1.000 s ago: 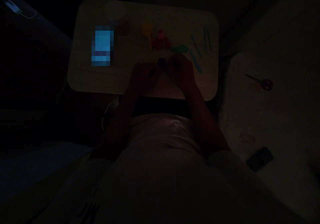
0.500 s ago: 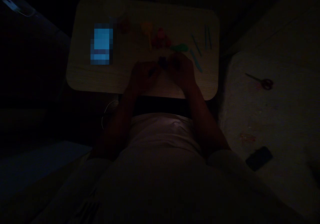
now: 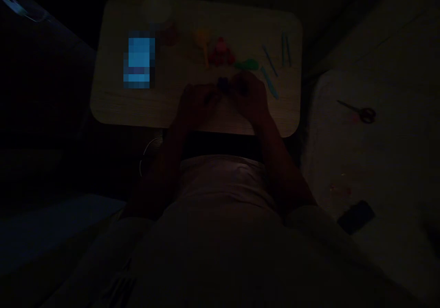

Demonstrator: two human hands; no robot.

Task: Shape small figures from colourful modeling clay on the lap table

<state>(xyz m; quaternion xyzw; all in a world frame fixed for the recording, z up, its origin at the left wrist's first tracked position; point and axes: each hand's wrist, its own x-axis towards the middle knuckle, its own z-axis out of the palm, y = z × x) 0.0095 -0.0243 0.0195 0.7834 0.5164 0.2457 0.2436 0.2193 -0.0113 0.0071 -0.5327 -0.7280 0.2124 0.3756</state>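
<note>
The scene is very dark. Over the near middle of the table, my left hand and my right hand are close together, fingers curled in. Between their fingertips is a small, lumpy dark blue piece, gripped from both sides; what it is I cannot make out. Just beyond my right hand lies a green leaf-like shape. A red and pink figure of rounded lumps stands beyond the dark piece. To its left is an orange shape with a round head and a narrow stem.
Thin blue sticks and a light blue knife-like tool lie right on the table. A pixelated lit screen and a reddish round thing are left. Scissors and a dark rectangular object rest on a pale surface.
My hands keep nearly the same pose around the dark blue piece. The view has shifted very slightly, so the table sits a little higher. Nothing on the table has visibly moved.
</note>
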